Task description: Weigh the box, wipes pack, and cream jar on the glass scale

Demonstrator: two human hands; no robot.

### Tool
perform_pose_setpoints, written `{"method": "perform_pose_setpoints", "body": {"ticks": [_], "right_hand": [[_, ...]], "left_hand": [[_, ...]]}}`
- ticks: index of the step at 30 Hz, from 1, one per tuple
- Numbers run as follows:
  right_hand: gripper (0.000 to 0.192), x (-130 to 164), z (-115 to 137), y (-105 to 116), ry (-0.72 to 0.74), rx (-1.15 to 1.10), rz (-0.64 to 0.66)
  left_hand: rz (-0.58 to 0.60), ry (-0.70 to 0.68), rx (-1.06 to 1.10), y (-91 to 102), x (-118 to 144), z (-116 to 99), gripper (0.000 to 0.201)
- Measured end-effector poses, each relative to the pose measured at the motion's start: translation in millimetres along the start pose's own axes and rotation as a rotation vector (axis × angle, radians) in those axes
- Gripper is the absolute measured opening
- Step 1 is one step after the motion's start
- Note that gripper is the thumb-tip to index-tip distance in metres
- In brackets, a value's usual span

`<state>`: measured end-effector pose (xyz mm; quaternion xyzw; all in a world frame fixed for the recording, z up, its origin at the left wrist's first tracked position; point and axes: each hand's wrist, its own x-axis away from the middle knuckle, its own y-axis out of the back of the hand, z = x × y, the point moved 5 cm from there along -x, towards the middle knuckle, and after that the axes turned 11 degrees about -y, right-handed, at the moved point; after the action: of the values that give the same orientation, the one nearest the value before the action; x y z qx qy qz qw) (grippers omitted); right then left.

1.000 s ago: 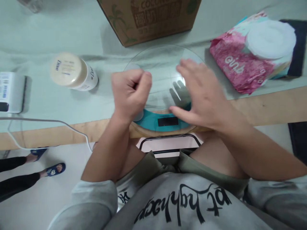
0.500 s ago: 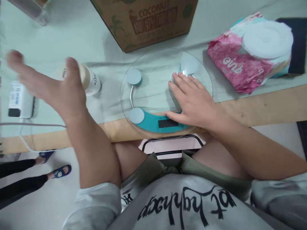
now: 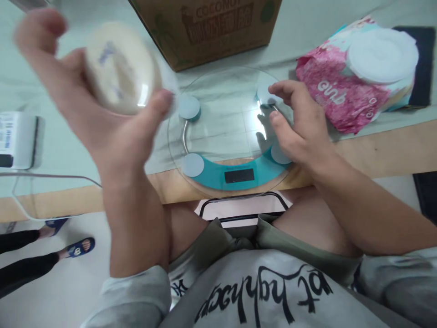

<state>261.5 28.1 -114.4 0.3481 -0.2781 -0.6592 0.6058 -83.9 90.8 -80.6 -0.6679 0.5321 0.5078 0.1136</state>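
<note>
At the far left a white box [image 3: 17,136] lay on the tablecloth [image 3: 68,150]. The left hand [image 3: 99,105] was clamped round a cream jar [image 3: 119,68], lifted clear of the table; blurred, it was probably smooth, rigid plastic, best gripped round its sides. Next came the glass scale [image 3: 218,132], the right hand [image 3: 300,127] hovering loosely curled and empty over its edge, then a pink wipes pack [image 3: 341,100].

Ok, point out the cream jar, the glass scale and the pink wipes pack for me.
cream jar [image 3: 119,68], head view, on its blurred cream lid, in the left hand.
glass scale [image 3: 218,123], head view, on the bare glass plate.
pink wipes pack [image 3: 336,98], head view, on its pink wrapper.
</note>
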Motion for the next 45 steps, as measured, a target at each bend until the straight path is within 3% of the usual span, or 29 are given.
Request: {"method": "perform_pose_setpoints", "body": {"ticks": [2,3,5,8,10,13,14,15,16,18,21,25,28,29,31,32,35,36,38,40,42,45], "right_hand": [[0.048,-1,0,-4,0.019,0.027,0.022],[0.05,-1,1,-6,0.031,0.05,0.03],[0.053,-1,4,-9,0.051,0.098,0.054],[0.06,0,5,-11,0.07,0.148,0.089],[0.058,0,4,-13,0.089,0.157,0.102],[0.047,0,1,-15,0.134,0.173,0.072],[0.044,0,1,-15,0.153,0.184,0.056],[0.042,0,1,-16,0.169,0.197,0.039],[0.042,1,1,-16,0.183,0.208,0.024],[0.042,1,2,-17,0.196,0.223,0.014],[0.042,1,4,-17,0.186,0.225,0.009],[0.041,1,4,-17,0.164,0.213,0.004],[0.041,1,3,-17,0.158,0.217,0.023],[0.041,1,3,-17,0.159,0.22,0.031],[0.042,1,3,-18,0.157,0.217,0.037],[0.043,1,3,-18,0.149,0.212,0.036],[0.043,1,1,-19,0.126,0.195,0.033],[0.044,1,1,-19,0.13,0.193,0.03],[0.042,1,2,-14,0.138,0.193,-0.002],[0.037,0,4,-4,0.149,0.194,-0.082],[0.033,-2,5,13,0.185,0.182,-0.198],[0.034,-7,-1,40,0.263,0.145,-0.367]], "left_hand": [[0.084,-0.34,0.223,-37.3,1,-56,0.123],[0.092,-0.316,0.272,-53.0,3,-75,0.112],[0.258,-0.064,0.236,-83.8,9,-102,0.09],[0.374,0.103,0.202,-95.6,17,-121,0.086],[0.43,0.104,0.255,-90.4,19,-110,0.097],[0.451,0.154,0.363,-77.8,21,-60,0.114],[0.395,0.197,0.367,-73.0,22,-40,0.102],[0.247,0.242,0.332,-65.3,23,-20,0.084],[0.176,0.298,0.288,-62.4,27,-4,0.07],[0.09,0.414,0.209,-62.6,37,17,0.066],[0.132,0.541,0.181,-72.2,48,28,0.057],[0.128,0.521,0.199,-67.2,42,26,0.053],[0.091,0.249,0.289,-56.2,24,-5,0.051],[0.144,0.139,0.326,-57.1,19,-22,0.058],[0.354,-0.041,0.343,-68.0,16,-63,0.092],[0.458,-0.097,0.303,-75.3,17,-82,0.098],[0.594,-0.091,0.175,-88.9,18,-108,0.083],[0.58,-0.059,0.152,-87.1,16,-105,0.08],[0.501,-0.042,0.132,-71.3,10,-83,0.091],[0.396,-0.065,0.106,-41.3,4,-44,0.114],[0.351,0.034,0.003,-6.4,5,8,0.129],[0.172,0.234,-0.268,50.3,22,77,0.103]]}}
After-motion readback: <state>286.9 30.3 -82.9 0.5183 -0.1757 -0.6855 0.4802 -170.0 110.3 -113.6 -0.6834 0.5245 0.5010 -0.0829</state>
